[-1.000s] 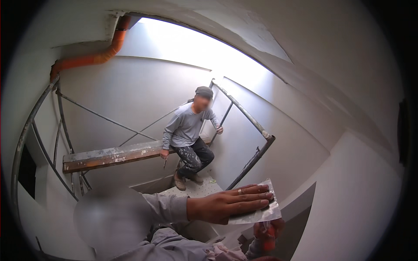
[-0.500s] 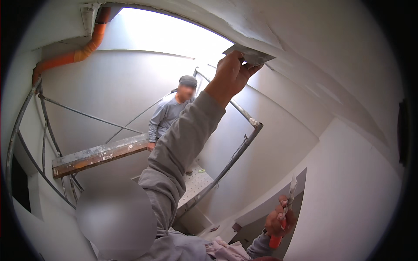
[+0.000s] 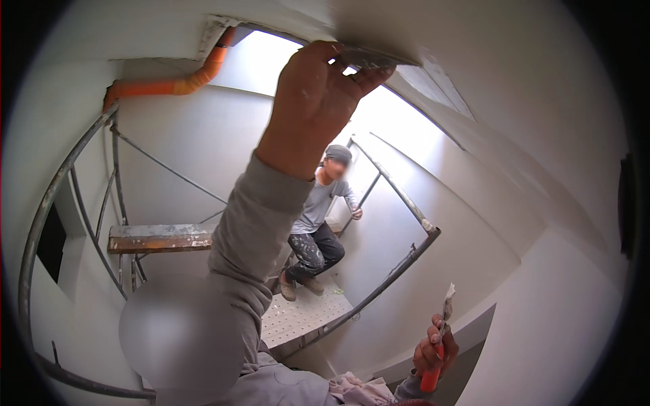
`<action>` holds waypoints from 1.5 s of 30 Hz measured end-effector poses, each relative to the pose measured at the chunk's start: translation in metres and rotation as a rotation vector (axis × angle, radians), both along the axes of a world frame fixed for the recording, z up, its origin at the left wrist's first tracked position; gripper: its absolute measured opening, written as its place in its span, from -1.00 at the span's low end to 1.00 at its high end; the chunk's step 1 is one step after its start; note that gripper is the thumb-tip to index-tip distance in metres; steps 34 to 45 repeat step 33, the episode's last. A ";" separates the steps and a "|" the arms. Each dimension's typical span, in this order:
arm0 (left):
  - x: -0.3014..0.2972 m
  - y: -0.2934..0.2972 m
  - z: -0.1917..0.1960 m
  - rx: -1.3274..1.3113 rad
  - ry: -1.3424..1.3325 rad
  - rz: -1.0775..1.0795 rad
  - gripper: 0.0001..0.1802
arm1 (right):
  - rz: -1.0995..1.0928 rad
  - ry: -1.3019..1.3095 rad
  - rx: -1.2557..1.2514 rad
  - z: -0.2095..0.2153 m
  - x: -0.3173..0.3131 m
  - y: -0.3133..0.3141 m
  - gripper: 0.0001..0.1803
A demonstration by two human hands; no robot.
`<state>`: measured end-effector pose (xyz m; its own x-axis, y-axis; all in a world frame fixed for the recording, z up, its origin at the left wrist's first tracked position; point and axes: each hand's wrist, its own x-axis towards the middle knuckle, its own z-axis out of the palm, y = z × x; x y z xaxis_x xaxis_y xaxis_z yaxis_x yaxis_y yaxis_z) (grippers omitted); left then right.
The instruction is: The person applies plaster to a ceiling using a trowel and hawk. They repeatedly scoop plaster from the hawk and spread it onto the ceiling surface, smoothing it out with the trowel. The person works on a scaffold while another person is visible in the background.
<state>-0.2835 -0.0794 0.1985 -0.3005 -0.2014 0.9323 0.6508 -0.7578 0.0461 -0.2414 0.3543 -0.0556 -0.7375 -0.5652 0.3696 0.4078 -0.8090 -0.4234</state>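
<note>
My left hand (image 3: 313, 101) is raised overhead, its fingers closed on a flat metal scraper blade (image 3: 371, 57). The blade lies against the pale ceiling (image 3: 487, 81), near the edge of a bright opening (image 3: 267, 61). At the lower right, my right hand (image 3: 426, 352) grips a putty knife (image 3: 430, 380) by its orange-red handle. That knife points upward, and whitish paste clings to its blade. A grey sleeve (image 3: 254, 216) covers my left forearm and hides part of the scaffold behind it.
Across from me a person in grey (image 3: 315, 206) crouches on a perforated platform (image 3: 305, 318), one hand at a scaffold tube (image 3: 396, 193). A paint-spattered plank (image 3: 159, 238) spans the left side. An orange pipe (image 3: 145, 88) bends along the upper left. A blurred patch hides the lower left.
The whole view has shifted. My left hand and the scraper blade appear higher and further left, closer to me. The other person has left the plank's end and moved toward the right-hand tube.
</note>
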 end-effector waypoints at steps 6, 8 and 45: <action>0.131 -0.067 0.007 0.014 -0.088 0.109 -0.79 | 0.019 -0.132 0.089 0.002 -0.007 -0.032 -0.50; 0.158 -0.071 0.009 0.026 -0.111 0.211 -0.80 | 0.233 0.049 0.074 -0.001 -0.016 -0.033 -0.59; 0.052 0.153 -0.237 -0.671 0.264 0.598 -0.21 | 0.522 0.114 -0.006 -0.066 -0.020 -0.019 -0.37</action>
